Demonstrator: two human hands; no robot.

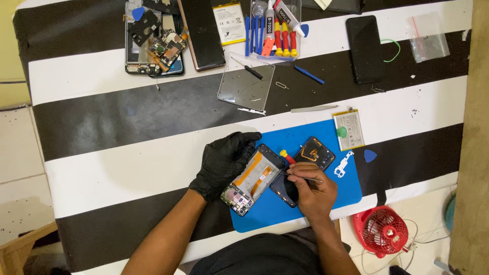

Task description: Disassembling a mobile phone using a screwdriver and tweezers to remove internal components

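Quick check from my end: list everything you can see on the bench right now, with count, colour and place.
Opened phone: one, orange flex inside, on blue mat
Back cover: one, black, right of it
Tweezers: one, metal, in right hand
Screwdriver: one, red and yellow, on mat
Batteries: two, one white by mat, one top
Picks: three, blue
Dismantled phone: one, top left
Tool box: one, clear, top
Dark phone: one, top right
Fan: one, red, lower right
Left hand: black glove, holds opened phone
Right hand: bare
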